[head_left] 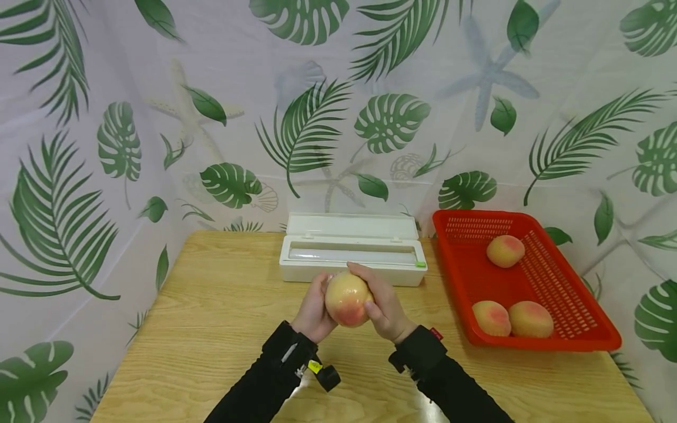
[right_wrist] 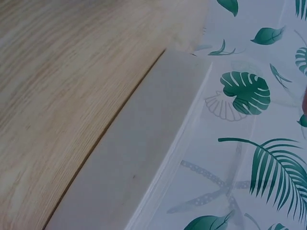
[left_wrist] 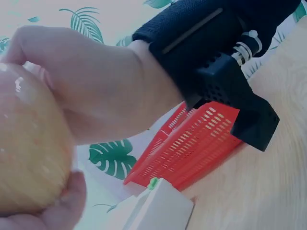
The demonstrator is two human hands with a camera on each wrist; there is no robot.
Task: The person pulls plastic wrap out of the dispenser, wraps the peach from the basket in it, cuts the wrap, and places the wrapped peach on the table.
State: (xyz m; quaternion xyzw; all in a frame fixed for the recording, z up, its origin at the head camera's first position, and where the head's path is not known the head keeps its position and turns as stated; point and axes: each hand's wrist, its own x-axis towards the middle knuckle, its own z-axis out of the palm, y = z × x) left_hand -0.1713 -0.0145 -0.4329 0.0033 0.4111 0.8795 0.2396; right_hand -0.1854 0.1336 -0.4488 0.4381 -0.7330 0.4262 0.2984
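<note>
Both hands hold a yellow and pink peach (head_left: pixel 347 298) above the table, in front of the white box. My left hand (head_left: pixel 313 312) grips its left side, and my right hand (head_left: pixel 388 311) curls over its right side with fingers on top and thumb in front. The peach's skin looks glossy, with wrinkled bright highlights like clear film in the left wrist view. Just behind the hands stands a white cling film dispenser (head_left: pixel 349 274) with its lid (head_left: pixel 351 225) raised and a pale roll (head_left: pixel 351 256) inside. In the right wrist view the hand is almost wholly out of frame.
A red plastic basket (head_left: pixel 460 294) stands at the right of the wooden table (head_left: pixel 211 329). Inside lie three peaches, one peach (head_left: pixel 505 251) at the back and two at the front. A leaf-patterned cloth (head_left: pixel 222 117) hangs behind the table and along its sides.
</note>
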